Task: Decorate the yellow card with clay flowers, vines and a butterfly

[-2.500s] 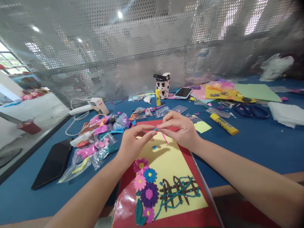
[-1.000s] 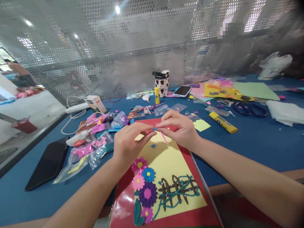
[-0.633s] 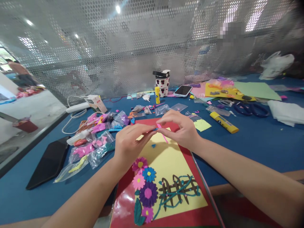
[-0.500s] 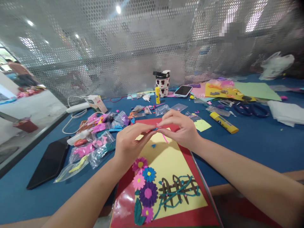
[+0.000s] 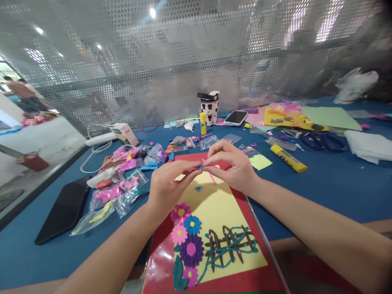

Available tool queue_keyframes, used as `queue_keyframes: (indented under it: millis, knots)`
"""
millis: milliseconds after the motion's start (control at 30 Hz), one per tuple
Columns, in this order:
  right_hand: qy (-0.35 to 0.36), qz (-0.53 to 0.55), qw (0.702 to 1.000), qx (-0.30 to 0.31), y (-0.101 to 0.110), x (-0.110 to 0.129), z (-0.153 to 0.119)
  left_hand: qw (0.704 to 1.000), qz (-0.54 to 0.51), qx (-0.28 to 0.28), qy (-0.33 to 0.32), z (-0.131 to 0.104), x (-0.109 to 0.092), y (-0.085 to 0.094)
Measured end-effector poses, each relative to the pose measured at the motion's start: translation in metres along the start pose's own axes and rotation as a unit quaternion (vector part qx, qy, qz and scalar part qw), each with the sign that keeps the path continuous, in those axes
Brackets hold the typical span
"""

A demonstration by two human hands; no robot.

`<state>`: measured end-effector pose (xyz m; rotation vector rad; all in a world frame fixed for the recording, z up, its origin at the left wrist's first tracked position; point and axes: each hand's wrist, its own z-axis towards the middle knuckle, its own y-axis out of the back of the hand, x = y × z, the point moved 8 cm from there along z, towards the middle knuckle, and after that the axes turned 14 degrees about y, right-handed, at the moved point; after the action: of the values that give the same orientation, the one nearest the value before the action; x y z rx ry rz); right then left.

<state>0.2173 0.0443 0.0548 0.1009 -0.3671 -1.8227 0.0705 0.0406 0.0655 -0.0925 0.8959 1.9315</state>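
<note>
The red-backed pale yellow sheet (image 5: 226, 210) lay with its long axis running away from the person, and over its far end the left hand (image 5: 168, 177) and right hand (image 5: 231, 163) met fingertip to fingertip, thumb and forefinger of each pinched nearly together. A thin pink strip (image 5: 212, 178) slanted beneath the right fingers. Smallest of all, the blue clay bit (image 5: 200, 167) sat between both pinches, its long axis too hidden to tell, while a loose blue piece (image 5: 198, 188) lay on the yellow, nearer the left thumb.

No legible text or numbers.
</note>
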Motion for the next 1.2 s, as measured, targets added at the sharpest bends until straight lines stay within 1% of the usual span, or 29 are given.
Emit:
queue_keyframes:
  millis: [133,267,367,500,600,767,867,933,1067,1200]
  knots:
    - [-0.003,0.003,1.0,0.002,0.0,-0.001,0.0,1.0,-0.006,0.017,0.019,0.0,0.003,-0.003]
    - [-0.011,-0.004,1.0,0.011,-0.001,-0.003,-0.001,1.0,-0.016,0.019,0.015,0.0,0.002,-0.003]
    - [-0.015,0.001,1.0,0.015,-0.002,-0.003,-0.002,0.999,-0.029,0.019,0.028,0.0,0.003,-0.002]
    - [-0.007,0.023,0.999,0.024,-0.003,0.0,0.0,0.993,-0.067,0.028,0.092,0.001,0.013,-0.004]
    - [-0.006,0.034,0.999,0.032,-0.005,0.0,0.0,0.982,-0.105,0.041,0.151,0.001,0.023,-0.007]
    - [-0.027,0.023,0.999,0.039,-0.007,-0.004,-0.002,0.953,-0.184,0.106,0.218,-0.001,0.032,-0.023]
    - [-0.05,0.018,0.998,0.042,-0.007,-0.008,-0.004,0.923,-0.243,0.14,0.265,-0.003,0.037,-0.032]
    - [-0.056,0.012,0.997,0.042,-0.007,-0.009,-0.003,0.899,-0.284,0.145,0.301,-0.005,0.041,-0.035]
    - [-0.013,0.014,0.999,0.047,-0.008,-0.003,0.0,0.858,-0.328,0.16,0.362,-0.008,0.047,-0.04]
    - [0.016,-0.029,0.998,0.049,-0.007,0.001,0.0,0.842,-0.327,0.198,0.38,-0.011,0.046,-0.046]
